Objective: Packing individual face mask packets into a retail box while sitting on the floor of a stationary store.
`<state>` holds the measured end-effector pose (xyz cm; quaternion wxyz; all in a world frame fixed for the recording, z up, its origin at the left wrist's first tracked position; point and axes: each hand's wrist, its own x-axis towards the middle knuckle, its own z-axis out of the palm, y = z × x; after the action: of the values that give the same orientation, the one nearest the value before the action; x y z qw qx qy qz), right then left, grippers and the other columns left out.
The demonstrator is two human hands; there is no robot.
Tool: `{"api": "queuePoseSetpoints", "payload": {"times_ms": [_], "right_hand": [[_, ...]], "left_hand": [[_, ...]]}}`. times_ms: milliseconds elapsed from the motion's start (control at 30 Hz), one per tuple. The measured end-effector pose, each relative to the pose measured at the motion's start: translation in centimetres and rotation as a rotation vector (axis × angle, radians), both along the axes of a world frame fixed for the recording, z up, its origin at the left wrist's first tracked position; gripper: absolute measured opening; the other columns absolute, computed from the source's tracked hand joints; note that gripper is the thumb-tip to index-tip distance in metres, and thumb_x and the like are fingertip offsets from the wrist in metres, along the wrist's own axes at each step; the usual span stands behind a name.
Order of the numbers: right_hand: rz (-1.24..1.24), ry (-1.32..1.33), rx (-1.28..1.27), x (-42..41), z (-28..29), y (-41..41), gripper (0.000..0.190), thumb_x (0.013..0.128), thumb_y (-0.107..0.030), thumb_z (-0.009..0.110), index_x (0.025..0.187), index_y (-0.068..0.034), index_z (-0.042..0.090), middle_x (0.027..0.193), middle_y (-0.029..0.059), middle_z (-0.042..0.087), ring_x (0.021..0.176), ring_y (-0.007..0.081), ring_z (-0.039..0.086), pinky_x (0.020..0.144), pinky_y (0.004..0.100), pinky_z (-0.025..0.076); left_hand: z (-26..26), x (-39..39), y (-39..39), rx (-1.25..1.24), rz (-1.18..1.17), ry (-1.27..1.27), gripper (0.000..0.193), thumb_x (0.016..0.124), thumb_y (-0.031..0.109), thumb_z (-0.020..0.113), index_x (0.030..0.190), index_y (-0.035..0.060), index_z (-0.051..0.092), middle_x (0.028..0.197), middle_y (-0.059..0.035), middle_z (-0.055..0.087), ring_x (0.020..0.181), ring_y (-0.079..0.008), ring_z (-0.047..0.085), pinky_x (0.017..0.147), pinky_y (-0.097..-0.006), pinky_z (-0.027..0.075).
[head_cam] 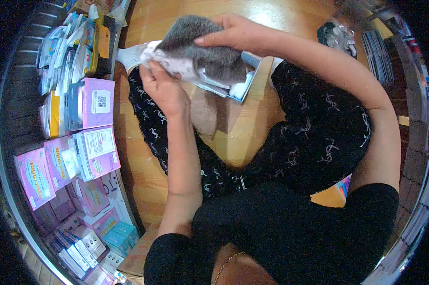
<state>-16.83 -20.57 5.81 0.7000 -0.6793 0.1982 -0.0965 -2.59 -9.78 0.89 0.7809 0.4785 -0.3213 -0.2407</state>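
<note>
My right hand (232, 37) grips a grey fuzzy item (184, 30), thumb on its near face; it may be a soft fabric article, but its exact kind is unclear. My left hand (168, 89) pinches white crumpled material (178, 66), thin like paper or plastic film, against the item's left side. Both hands hold the bundle above the floor, between my lower legs. Just below and to the right of it, a light blue open box (251, 78) rests on the wooden floor (235, 142). White crumpled stuffing (238, 91) shows inside, and the bundle hides part of the box.
Packed shelving along the left holds plastic packets (63, 57), pink boxes (98, 103) and a teal box (120, 235). A cardboard box (139, 254) stands at lower left. Clear plastic (342, 37) lies at upper right, near a row of thin upright items (377, 58).
</note>
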Motion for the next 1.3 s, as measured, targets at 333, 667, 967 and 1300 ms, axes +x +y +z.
{"api": "queuePoseSetpoints", "payload": {"times_ms": [333, 667, 967, 1300], "right_hand": [[-0.146, -0.019, -0.544, -3.1, 1.1, -2.0, 0.037, 0.072, -0.009, 0.068, 0.105, 0.002, 0.057, 0.091, 0.0115, 0.064, 0.082, 0.0162, 0.057, 0.074, 0.0288, 0.046], [-0.297, 0.18, -0.915, -3.5, 3.7, -1.2, 0.03, 0.069, -0.007, 0.068, 0.096, 0.001, 0.058, 0.084, 0.0175, 0.063, 0.078, 0.0247, 0.061, 0.069, 0.0327, 0.047], [-0.402, 0.009, -0.716, -5.2, 3.8, -2.1, 0.031, 0.072, -0.005, 0.065, 0.102, 0.0, 0.059, 0.083, 0.01, 0.065, 0.076, 0.015, 0.061, 0.069, 0.0291, 0.047], [-0.407, -0.128, -0.726, -5.2, 2.8, -2.2, 0.037, 0.071, -0.007, 0.066, 0.107, 0.0, 0.058, 0.09, 0.0148, 0.065, 0.082, 0.0204, 0.061, 0.074, 0.0306, 0.046]], "left_hand": [[1.7, -2.0, 0.9, 0.185, -0.215, -0.214, 0.036, 0.081, -0.001, 0.057, 0.116, -0.0001, 0.047, 0.109, -0.0096, 0.055, 0.095, -0.0167, 0.054, 0.084, -0.0274, 0.043], [0.8, 1.0, -0.5, 0.344, -0.236, -0.474, 0.023, 0.073, -0.002, 0.064, 0.096, -0.0008, 0.059, 0.08, -0.0074, 0.063, 0.07, -0.0117, 0.057, 0.065, -0.0248, 0.046], [-4.7, 0.5, -4.8, 0.403, -0.359, -1.079, 0.025, 0.064, -0.004, 0.061, 0.087, 0.0059, 0.063, 0.088, -0.0166, 0.059, 0.086, -0.034, 0.057, 0.077, -0.0379, 0.045], [-9.8, -2.9, -9.7, 0.497, -0.516, -1.434, 0.019, 0.073, 0.011, 0.055, 0.089, 0.0113, 0.066, 0.089, -0.0122, 0.061, 0.088, -0.0309, 0.057, 0.075, -0.0402, 0.046]]}}
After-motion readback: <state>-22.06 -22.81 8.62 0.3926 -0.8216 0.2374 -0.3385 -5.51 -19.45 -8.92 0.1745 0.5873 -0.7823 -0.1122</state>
